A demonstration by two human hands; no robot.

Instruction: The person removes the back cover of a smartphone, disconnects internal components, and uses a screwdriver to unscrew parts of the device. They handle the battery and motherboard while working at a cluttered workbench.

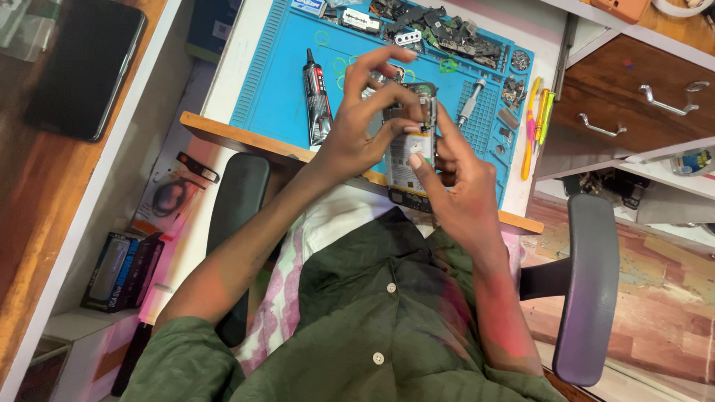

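An opened smartphone (410, 152), its back cover off, stands nearly upright between both hands above the near edge of the worktop. Its exposed inside shows a pale battery in the middle, dark circuit parts and metal shielding at the top, and a dark board section at the bottom end.

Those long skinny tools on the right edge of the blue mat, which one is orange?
The longest one, lying farthest left of the bunch. It runs down to the blue mat's lower edge, while the two beside it are shorter and yellow-green.
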